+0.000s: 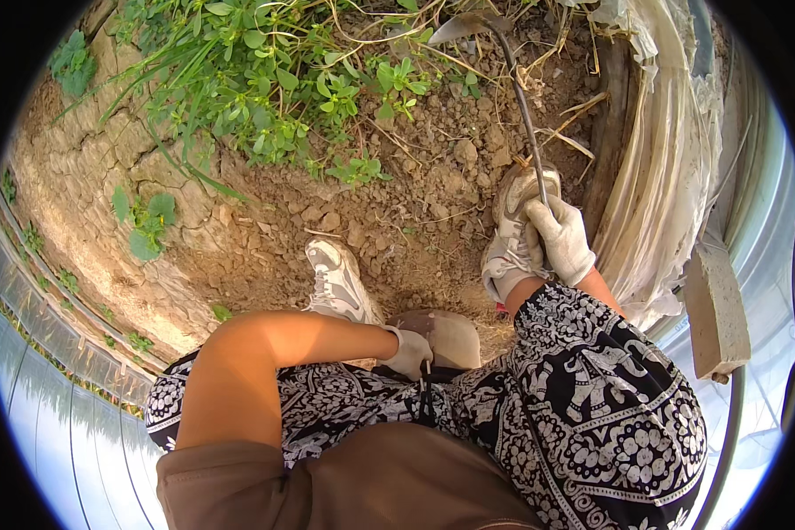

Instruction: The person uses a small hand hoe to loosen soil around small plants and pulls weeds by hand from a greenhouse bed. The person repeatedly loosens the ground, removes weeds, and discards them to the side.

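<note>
My right hand [561, 238], in a pale work glove, grips the dark rod of a hand hoe [520, 93] just above my right shoe [511, 242]. The hoe's curved neck reaches away from me to a metal blade [460, 28] lying by loose soil and weed stems. My left hand [409, 351], gloved too, is curled low over my lap beside a rounded brown-and-beige object [447, 334]. Dark cord ends [425, 384] hang by its fingers; whether it holds them is unclear. Green leafy weeds [271, 86] grow thickly ahead and to the left of the blade.
Clear plastic sheeting [662, 165] hangs in folds along the right, beside a weathered wooden post [613, 126]. A concrete block [719, 311] is farther right. Cracked dry soil [106, 146] with a small broad-leaved plant [147, 225] spreads leftward. My left shoe [341, 281] rests on crumbly earth.
</note>
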Available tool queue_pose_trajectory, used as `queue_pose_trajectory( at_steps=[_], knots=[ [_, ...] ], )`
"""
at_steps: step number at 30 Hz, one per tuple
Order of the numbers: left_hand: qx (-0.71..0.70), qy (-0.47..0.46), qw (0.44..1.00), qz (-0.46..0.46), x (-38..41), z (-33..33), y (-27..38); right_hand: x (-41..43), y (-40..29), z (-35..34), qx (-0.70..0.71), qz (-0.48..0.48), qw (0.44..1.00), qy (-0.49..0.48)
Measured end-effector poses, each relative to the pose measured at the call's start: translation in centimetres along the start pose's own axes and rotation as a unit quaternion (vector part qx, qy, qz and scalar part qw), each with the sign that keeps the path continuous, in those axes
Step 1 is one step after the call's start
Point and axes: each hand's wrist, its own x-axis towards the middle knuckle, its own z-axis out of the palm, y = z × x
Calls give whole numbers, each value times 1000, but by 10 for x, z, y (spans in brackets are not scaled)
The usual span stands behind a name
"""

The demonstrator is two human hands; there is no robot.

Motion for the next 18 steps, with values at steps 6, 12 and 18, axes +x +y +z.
queue_pose_trajectory(
  at_steps=[6,12,18],
  knots=[
    [-8,158,984,-81,-78,-35,22,4,0,1,38,-10,999,-4],
    [134,73,973,-174,-76,-61,36,-7,0,0,38,-47,998,-7],
    [240,54,932,-265,-74,-88,64,-17,0,-19,164,-92,978,-95]
  ],
)
